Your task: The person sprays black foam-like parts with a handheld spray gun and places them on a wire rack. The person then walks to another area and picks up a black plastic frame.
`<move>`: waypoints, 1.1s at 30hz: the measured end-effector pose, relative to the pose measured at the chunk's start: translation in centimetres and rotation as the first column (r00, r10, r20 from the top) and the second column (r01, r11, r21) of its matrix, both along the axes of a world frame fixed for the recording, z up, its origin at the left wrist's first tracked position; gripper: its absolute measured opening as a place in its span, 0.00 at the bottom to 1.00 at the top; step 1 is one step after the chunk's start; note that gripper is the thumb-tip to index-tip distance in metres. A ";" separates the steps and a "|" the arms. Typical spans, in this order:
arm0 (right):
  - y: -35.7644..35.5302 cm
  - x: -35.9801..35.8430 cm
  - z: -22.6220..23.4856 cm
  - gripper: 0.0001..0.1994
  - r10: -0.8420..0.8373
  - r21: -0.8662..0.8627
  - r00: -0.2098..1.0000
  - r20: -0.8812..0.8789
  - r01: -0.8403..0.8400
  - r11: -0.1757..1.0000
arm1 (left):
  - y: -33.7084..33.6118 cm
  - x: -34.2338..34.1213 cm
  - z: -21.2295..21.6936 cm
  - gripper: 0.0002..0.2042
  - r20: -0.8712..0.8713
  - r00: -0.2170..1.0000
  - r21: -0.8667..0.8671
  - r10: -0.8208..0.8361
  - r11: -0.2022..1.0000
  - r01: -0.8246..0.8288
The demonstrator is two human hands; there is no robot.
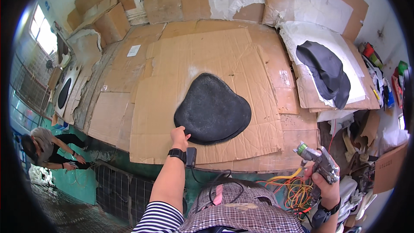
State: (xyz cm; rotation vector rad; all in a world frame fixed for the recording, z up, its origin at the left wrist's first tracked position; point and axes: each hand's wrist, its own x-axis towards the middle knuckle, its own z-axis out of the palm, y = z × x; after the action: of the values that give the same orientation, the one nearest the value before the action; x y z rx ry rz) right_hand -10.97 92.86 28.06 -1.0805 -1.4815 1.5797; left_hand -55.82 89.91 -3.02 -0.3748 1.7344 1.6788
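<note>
The left hand touches the near-left edge of a black rounded-triangular pad lying on cardboard while the right hand grips a spray gun; a dark crumpled sheet lies farther right

bright window, left | bent-over person, lower left | brown carton, right | green item, perhaps a bottle
</note>
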 end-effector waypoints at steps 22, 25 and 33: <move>-2.1 2.7 -0.5 0.30 0.183 -0.048 0.979 0.089 -0.179 0.983 | 1.6 -3.8 30.6 0.05 -0.149 0.986 0.921 0.074 0.374 0.111; -2.7 2.7 0.2 0.28 0.277 -0.119 0.953 0.122 -0.263 0.957 | -3.3 -3.9 32.9 0.07 -0.158 0.978 0.919 0.136 0.383 0.095; -4.9 2.3 3.0 0.30 0.027 0.059 0.980 0.196 -0.040 0.997 | -18.8 -8.5 26.9 0.10 -0.148 0.918 0.905 0.368 0.426 -0.025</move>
State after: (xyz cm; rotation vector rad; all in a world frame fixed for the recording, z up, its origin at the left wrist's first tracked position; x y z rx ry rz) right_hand -8.64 87.98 31.07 -1.2075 -1.6751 1.4731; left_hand -64.33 71.08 23.89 0.2446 0.7207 2.6886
